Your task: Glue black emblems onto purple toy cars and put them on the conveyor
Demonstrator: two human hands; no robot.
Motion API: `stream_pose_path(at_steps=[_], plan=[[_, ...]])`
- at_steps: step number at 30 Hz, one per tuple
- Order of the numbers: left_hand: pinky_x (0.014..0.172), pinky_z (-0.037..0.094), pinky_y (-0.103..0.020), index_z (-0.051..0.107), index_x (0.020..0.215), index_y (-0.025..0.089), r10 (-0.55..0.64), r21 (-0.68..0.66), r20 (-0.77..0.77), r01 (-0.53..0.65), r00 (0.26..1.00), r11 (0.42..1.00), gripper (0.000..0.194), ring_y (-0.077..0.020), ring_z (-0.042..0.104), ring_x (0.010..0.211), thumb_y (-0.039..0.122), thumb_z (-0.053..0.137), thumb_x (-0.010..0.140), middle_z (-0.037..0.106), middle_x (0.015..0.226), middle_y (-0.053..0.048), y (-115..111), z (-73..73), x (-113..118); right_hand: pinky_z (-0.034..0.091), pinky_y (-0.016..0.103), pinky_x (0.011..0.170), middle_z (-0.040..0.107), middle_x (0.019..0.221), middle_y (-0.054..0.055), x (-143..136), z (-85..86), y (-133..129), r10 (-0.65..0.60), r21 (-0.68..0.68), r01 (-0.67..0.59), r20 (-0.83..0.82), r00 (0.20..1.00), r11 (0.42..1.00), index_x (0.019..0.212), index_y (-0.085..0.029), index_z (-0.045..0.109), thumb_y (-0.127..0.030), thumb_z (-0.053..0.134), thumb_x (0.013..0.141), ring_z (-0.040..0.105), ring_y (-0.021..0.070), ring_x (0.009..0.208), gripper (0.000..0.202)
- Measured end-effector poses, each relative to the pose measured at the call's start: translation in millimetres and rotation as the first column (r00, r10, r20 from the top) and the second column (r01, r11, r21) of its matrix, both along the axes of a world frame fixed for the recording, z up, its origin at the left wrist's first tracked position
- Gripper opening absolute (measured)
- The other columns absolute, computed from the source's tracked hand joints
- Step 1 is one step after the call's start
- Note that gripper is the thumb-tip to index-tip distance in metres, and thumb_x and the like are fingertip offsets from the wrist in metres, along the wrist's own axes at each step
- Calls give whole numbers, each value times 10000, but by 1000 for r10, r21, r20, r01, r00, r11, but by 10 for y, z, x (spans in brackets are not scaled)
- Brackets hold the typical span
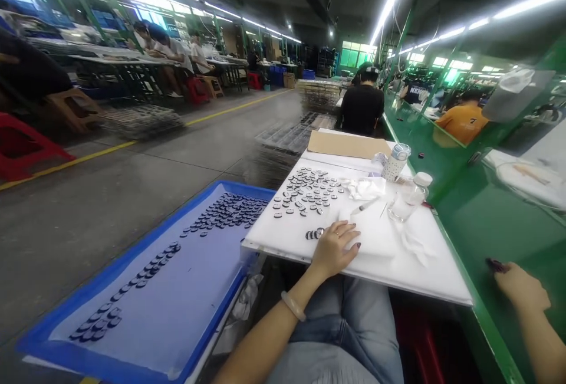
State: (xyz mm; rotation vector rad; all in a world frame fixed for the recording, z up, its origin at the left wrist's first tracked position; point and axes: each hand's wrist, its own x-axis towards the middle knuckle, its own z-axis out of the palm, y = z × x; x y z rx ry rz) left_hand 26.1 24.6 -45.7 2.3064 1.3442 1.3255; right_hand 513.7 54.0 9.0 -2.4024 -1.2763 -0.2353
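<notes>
My left hand [336, 248] lies on the white tabletop [371, 278], fingers spread and holding nothing that I can see. Right beside its fingers is a short row of small dark-and-silver oval pieces [313, 234]; whether the hand touches them I cannot tell. Many similar loose pieces [312, 189] are scattered farther back on the table. Out to the right, over the green conveyor belt [469, 225], my right hand [524, 288] is closed on a small dark piece [496, 265] at its fingertips. The details of that piece are blurred.
A blue tray [132, 260] with rows of dark pieces stands low at the left. On the table are a clear bottle [409, 196], a patterned cup [396, 161], crumpled tissue [365, 187], a syringe [364, 206] and cardboard [347, 145]. A person in black [362, 104] sits ahead.
</notes>
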Motion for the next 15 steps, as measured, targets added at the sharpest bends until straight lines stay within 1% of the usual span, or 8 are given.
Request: stream_pose_path(at_steps=[3,5,7,8,9,11,13,15], plan=[[1013,531,-505,710,1163,218,-14,-14,8,15,1000,1000,283,-289,574,1263,269,628,897,708,1257,-55,-18,25,-8,265,366,368,379,311,26,-155,102,-103,0,11,0,-54,999,1000,405,-292,409,-388,641,663,286,185,203,360],[1005,536,-506,707,1161,220,-23,-20,12,23,1000,1000,282,-291,575,1259,268,630,894,707,1256,-56,-28,47,-11,315,384,370,501,393,78,-359,180,-164,64,81,-59,-61,996,995,512,-298,466,-390,636,685,379,222,235,260],[1000,535,-514,704,1154,219,-30,-30,14,31,999,999,280,-296,571,1256,253,623,888,702,1256,-61,-35,63,-10,418,417,430,672,641,171,-693,222,-223,195,178,-186,-38,980,966,717,-272,569,-429,601,742,566,285,392,162],[997,533,-522,701,1150,215,-34,-38,15,34,999,999,279,-300,568,1254,242,613,887,698,1256,-67,-37,68,-10,483,435,509,721,845,203,-913,223,-251,297,216,-286,-20,955,934,877,-255,612,-464,567,785,671,319,578,233],[995,531,-530,697,1146,209,-38,-48,15,38,999,998,277,-304,565,1251,231,597,889,694,1254,-75,-38,72,-13,536,465,620,720,1002,205,-1162,213,-275,408,247,-396,2,913,884,1025,-229,611,-475,517,820,715,345,786,334],[994,524,-546,680,1165,196,-54,-73,10,54,999,996,290,-310,559,1244,223,565,900,687,1250,-90,-38,77,-31,563,449,861,702,1160,133,-1705,176,-300,691,204,-676,1,723,708,1164,-232,604,-461,499,883,686,295,1053,378],[997,520,-557,633,1248,191,-85,-103,-1,85,996,991,364,-320,554,1238,280,594,897,676,1261,-99,-38,77,-66,540,389,967,698,1199,73,-2213,143,-282,877,136,-867,-40,479,480,1180,-261,631,-382,496,946,659,231,1120,296],[1004,517,-558,568,1336,203,-124,-135,-13,122,992,983,527,-332,544,1243,382,678,853,658,1291,-97,-42,72,-107,522,341,1008,703,1198,12,-2580,124,-225,958,90,-956,-97,269,277,1197,-312,640,-258,477,973,640,183,1157,283]])
